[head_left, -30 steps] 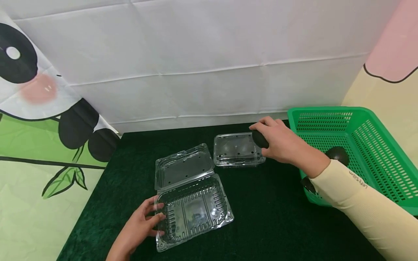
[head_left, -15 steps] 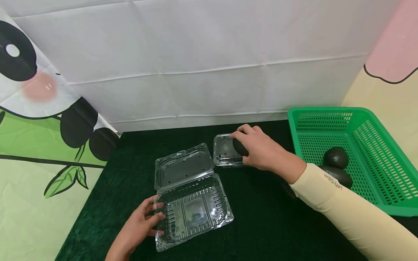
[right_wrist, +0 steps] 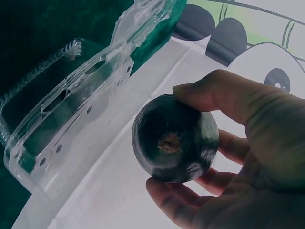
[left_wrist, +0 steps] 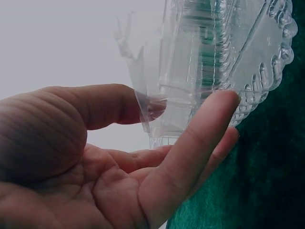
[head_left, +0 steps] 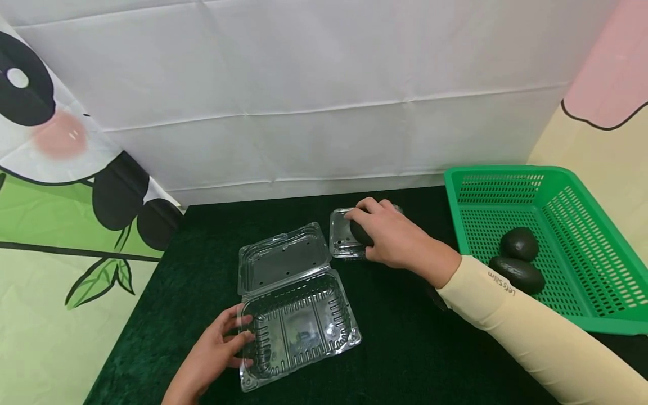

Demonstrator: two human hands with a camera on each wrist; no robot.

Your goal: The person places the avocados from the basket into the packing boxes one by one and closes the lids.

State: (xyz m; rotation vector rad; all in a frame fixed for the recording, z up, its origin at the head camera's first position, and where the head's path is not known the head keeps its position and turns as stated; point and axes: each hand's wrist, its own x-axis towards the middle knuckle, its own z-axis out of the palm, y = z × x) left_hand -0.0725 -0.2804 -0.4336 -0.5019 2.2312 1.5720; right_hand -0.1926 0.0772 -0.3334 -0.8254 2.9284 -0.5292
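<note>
A thin, glossy clear container (head_left: 301, 329) is lying open near the middle of a velvety dark green cloth (head_left: 212, 270), its base showing moulded ribs and its hinged lid (head_left: 283, 261) leaning to the far side, pierced with small holes. Beyond it, to the right, a second clear box (head_left: 340, 239) is resting by the creased white backdrop (head_left: 314, 112). The right hand (head_left: 397, 233) is grasping a dark, rounded fruit (head_left: 359, 232) and holding it over this far box; whether fruit and box are touching, the head view is not making clear. At the right, a green latticed plastic basket (head_left: 506, 169) is holding two more dark fruits (head_left: 520, 244).

The right wrist view is revealing what the head view is hiding: a shiny, bumpy skin, a rough brown scar on the fruit's end, and the thumb pressing one side while the fingers are curving around the other. The left wrist view is showing the left hand (head_left: 215, 351) pinching the open container's left edge, the thumb tip appearing through the plastic. The right forearm, in a smooth cream sleeve (head_left: 511, 309), is slanting in from the near right.
</note>
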